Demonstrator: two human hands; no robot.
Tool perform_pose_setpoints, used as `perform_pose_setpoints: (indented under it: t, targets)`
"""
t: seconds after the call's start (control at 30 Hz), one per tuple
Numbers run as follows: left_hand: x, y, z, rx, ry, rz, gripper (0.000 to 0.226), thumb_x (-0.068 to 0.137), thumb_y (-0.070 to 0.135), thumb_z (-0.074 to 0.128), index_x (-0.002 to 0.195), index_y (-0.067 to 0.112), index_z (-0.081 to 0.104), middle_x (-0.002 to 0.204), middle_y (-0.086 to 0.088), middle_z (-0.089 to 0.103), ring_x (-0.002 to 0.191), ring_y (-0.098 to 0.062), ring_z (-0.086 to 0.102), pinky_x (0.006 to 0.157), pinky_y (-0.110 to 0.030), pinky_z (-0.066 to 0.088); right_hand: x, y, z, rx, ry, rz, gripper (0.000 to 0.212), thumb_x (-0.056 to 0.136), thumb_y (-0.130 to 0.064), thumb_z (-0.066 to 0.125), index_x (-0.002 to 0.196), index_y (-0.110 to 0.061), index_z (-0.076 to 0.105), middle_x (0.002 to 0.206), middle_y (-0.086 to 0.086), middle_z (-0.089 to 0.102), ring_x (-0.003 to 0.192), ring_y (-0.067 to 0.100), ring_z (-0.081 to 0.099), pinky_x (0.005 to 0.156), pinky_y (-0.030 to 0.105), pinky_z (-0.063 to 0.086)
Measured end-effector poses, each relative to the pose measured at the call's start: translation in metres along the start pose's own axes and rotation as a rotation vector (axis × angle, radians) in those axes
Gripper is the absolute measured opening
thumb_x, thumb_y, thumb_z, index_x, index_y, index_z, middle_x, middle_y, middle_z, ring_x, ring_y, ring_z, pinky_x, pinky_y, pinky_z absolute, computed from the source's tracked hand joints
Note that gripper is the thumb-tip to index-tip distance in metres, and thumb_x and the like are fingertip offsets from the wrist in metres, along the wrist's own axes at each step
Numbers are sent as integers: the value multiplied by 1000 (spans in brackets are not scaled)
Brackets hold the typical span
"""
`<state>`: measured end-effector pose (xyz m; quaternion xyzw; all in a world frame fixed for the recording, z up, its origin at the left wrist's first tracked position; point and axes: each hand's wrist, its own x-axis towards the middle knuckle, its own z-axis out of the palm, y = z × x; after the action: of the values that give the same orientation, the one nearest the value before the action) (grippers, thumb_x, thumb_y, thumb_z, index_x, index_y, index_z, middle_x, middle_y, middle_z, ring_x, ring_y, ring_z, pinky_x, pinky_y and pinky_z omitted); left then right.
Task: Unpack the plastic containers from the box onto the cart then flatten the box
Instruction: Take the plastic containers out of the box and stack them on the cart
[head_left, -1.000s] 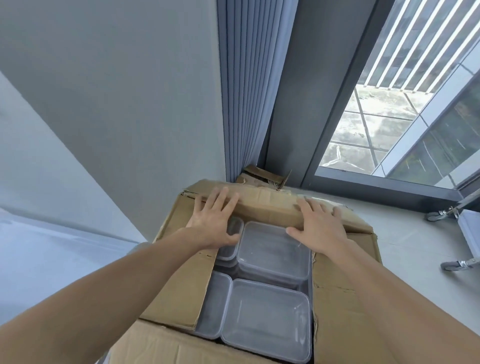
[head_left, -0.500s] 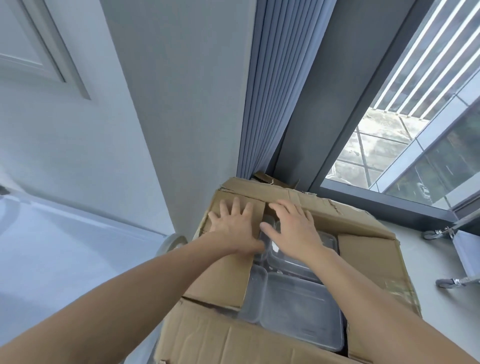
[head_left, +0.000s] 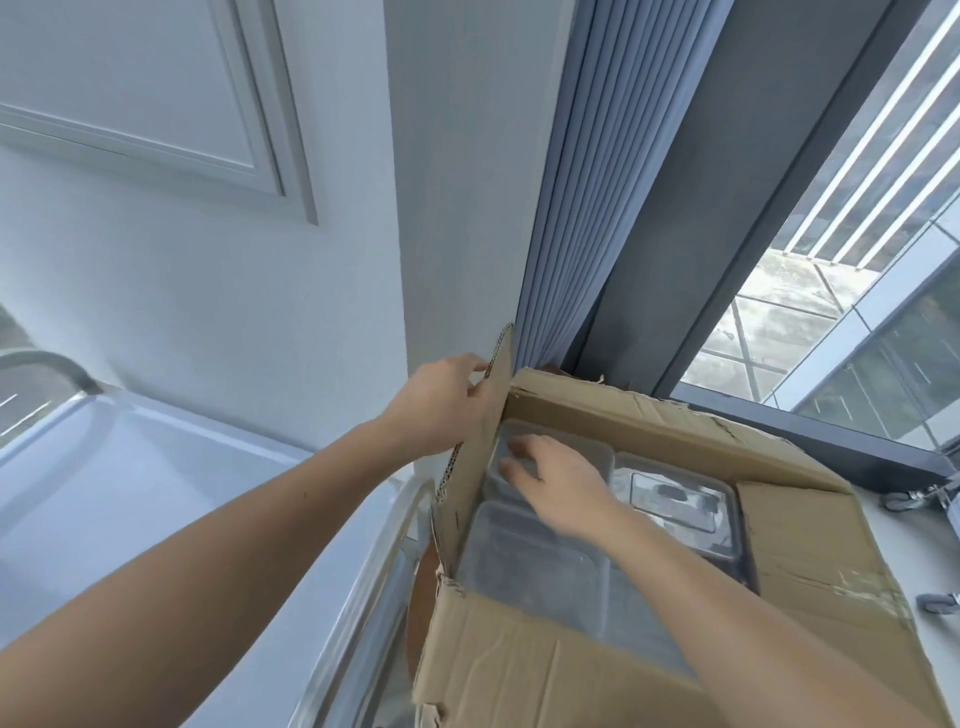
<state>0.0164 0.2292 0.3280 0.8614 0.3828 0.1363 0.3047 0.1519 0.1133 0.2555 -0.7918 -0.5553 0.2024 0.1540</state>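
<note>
The cart (head_left: 156, 493) lies to your left, just beside the box (head_left: 519, 670), where the plastic containers (head_left: 675, 493) lie packed flat, their long sides seemingly running left to right. Your left hand (head_left: 441, 400) grips the left flap (head_left: 483, 441) and holds it upright. Your right hand (head_left: 561, 483), fingers spread and holding nothing, is directly over the far-left container (head_left: 550, 431), so it is the nearer hand; whether it touches, you cannot tell.
</note>
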Motion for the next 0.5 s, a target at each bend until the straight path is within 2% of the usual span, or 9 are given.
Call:
perform_pose_setpoints:
  t: [0.1, 0.17, 0.23, 0.3, 0.37, 0.43, 0.5]
  targets:
    - [-7, -20, -8, -23, 32, 5, 40, 102, 29, 45, 141, 19, 48, 113, -4, 71, 95, -21, 65, 75, -29, 50, 1, -18, 7, 64, -45, -5, 49, 100, -51, 42, 136, -19, 53, 132, -1, 59, 122, 20, 55, 98, 37, 45]
    - [-10, -34, -11, -10, 43, -7, 38, 102, 27, 44, 140, 20, 49, 110, -5, 71, 92, -23, 67, 75, -35, 54, 3, -27, 12, 87, -64, -1, 45, 98, -53, 44, 126, -22, 59, 123, -2, 62, 113, 20, 58, 95, 40, 48]
    - [-10, -53, -13, 124, 33, -34, 39, 102, 25, 40, 140, 18, 48, 112, -8, 69, 97, -27, 65, 76, -34, 51, 5, -33, 16, 78, -68, 9, 43, 95, -58, 45, 115, -23, 60, 115, -2, 62, 104, 19, 59, 91, 43, 50]
    - [-11, -69, -13, 300, -21, -71, 40, 100, 23, 36, 138, 15, 46, 112, -10, 66, 99, -31, 61, 75, -33, 43, 6, -36, 20, 54, -68, 21, 49, 94, -59, 47, 125, -22, 57, 121, -3, 59, 109, 19, 58, 92, 40, 49]
    - [-15, -80, -5, 392, -76, -97, 41, 101, 26, 35, 138, 12, 41, 110, -11, 60, 93, -32, 59, 72, -34, 39, 5, -39, 24, 17, -50, 32, 58, 93, -59, 49, 138, -22, 47, 131, -4, 54, 115, 17, 56, 93, 37, 47]
    - [-21, -84, 9, 400, -90, -113, 48, 102, 31, 34, 144, 9, 30, 115, -12, 55, 84, -30, 56, 69, -35, 40, 3, -42, 29, 10, -20, 56, 65, 92, -58, 52, 144, -21, 40, 139, -3, 48, 119, 18, 54, 96, 38, 47]
    - [-26, -85, 24, 360, -77, -126, 61, 101, 35, 37, 151, 6, 17, 122, -13, 50, 85, -30, 59, 70, -35, 43, 2, -43, 34, 51, 7, 119, 71, 90, -58, 55, 145, -18, 36, 143, -1, 44, 123, 20, 53, 97, 39, 46]
